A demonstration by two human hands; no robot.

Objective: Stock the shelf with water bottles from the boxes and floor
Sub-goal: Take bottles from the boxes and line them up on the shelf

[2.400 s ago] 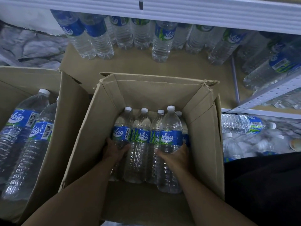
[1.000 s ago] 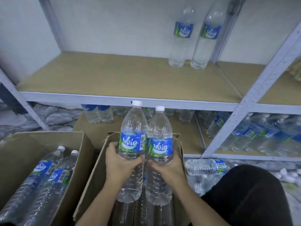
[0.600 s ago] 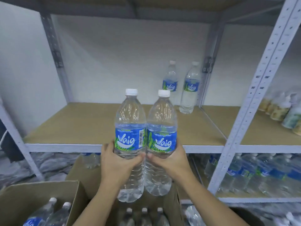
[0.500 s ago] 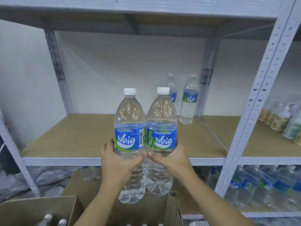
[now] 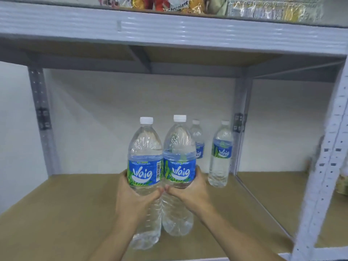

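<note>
I hold two clear water bottles with blue labels and white caps upright, side by side, over the brown shelf board [image 5: 66, 213]. My left hand [image 5: 132, 200] grips the left bottle [image 5: 145, 157] around its middle. My right hand [image 5: 190, 193] grips the right bottle [image 5: 179, 153] the same way. Their bases hang near the front part of the shelf; I cannot tell whether they touch it. Two more bottles stand at the back right of this shelf: one [image 5: 220, 155] in plain sight, the other [image 5: 197, 142] partly hidden behind the right bottle.
A grey metal upright [image 5: 323, 166] bounds the bay on the right and another [image 5: 40, 117] on the left. The grey shelf beam above [image 5: 169, 32] carries snack packets [image 5: 180, 4]. A neighbouring bay's brown board [image 5: 282, 194] lies to the right.
Both hands lifted one bottle each out of the open box and carried them up and forward over the middle shelf. The view rose, so the boxes dropped out of sight.
</note>
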